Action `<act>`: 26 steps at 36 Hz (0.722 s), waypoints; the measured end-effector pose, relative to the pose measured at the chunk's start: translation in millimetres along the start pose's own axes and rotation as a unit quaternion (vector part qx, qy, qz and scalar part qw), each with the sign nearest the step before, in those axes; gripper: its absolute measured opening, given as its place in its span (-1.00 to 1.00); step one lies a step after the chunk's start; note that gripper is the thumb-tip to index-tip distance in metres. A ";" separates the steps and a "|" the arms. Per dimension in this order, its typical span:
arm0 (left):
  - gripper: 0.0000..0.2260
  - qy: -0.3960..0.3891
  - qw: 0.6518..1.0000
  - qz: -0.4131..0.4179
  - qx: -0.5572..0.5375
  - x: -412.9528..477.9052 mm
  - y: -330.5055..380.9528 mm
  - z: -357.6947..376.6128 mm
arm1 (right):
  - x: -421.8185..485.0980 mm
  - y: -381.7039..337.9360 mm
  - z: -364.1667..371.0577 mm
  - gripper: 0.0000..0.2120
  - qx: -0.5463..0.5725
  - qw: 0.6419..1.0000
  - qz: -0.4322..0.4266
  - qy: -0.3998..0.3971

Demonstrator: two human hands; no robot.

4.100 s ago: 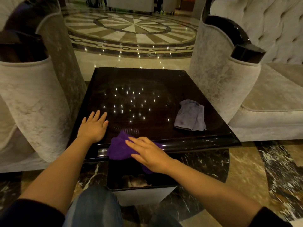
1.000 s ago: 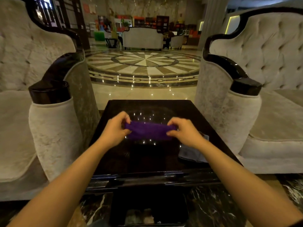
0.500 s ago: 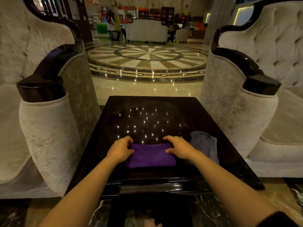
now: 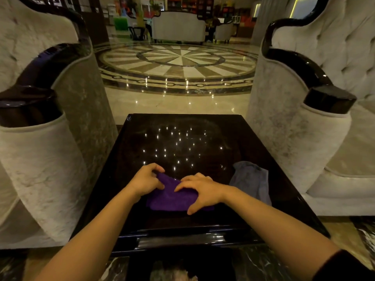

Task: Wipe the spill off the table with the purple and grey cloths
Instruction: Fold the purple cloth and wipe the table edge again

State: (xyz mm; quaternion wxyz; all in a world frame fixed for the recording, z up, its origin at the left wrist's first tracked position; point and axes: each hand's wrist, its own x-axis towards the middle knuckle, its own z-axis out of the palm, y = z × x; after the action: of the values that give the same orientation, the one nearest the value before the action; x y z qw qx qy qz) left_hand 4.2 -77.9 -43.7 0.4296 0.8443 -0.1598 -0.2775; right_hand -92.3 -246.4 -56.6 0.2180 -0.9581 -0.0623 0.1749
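Observation:
The purple cloth point(image 4: 169, 197) lies folded on the near middle of the glossy black table point(image 4: 182, 138). My left hand point(image 4: 147, 180) pinches its upper left corner and lifts that corner slightly. My right hand point(image 4: 199, 191) lies flat on the cloth's right half, fingers spread and pointing left. The grey cloth point(image 4: 251, 179) sits crumpled on the table just right of my right wrist, untouched. No spill shows on the dark top; only reflected light dots are visible.
A pale armchair arm with a black cap point(image 4: 30, 106) flanks the table on the left, and another point(image 4: 328, 100) on the right. Shiny patterned marble floor point(image 4: 178, 63) stretches beyond the far edge. A lower shelf point(image 4: 174, 268) lies under the near edge.
Both hands have come closer together on the purple cloth. My left hand has pulled the upper left corner inward, and my right hand has slid onto the cloth's top.

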 end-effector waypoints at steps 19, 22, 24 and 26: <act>-0.60 0.158 0.955 0.102 0.229 43.7 -7.9 -2.6 | -6.5 60.8 -63.5 -0.84 0.574 0.782 0.137 0.202; -0.53 0.128 0.921 0.064 0.361 46.4 -26.9 -3.0 | -6.3 82.6 -90.3 -0.84 0.540 0.775 0.160 0.287; -0.52 0.102 0.911 0.051 0.396 48.8 -35.1 -2.9 | -1.9 100.8 -106.3 -0.86 0.465 0.799 0.188 0.332; -0.52 0.081 0.904 0.043 0.417 51.3 -41.4 -1.9 | 5.6 123.2 -118.4 -0.81 0.359 0.835 0.219 0.355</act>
State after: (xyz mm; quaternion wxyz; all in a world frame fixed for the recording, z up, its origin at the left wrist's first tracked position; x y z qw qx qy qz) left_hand 47.5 -78.8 -93.4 0.0610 0.9583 -0.2616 -0.0980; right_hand -38.9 -402.7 -12.6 0.5096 -0.7973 0.2986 -0.1243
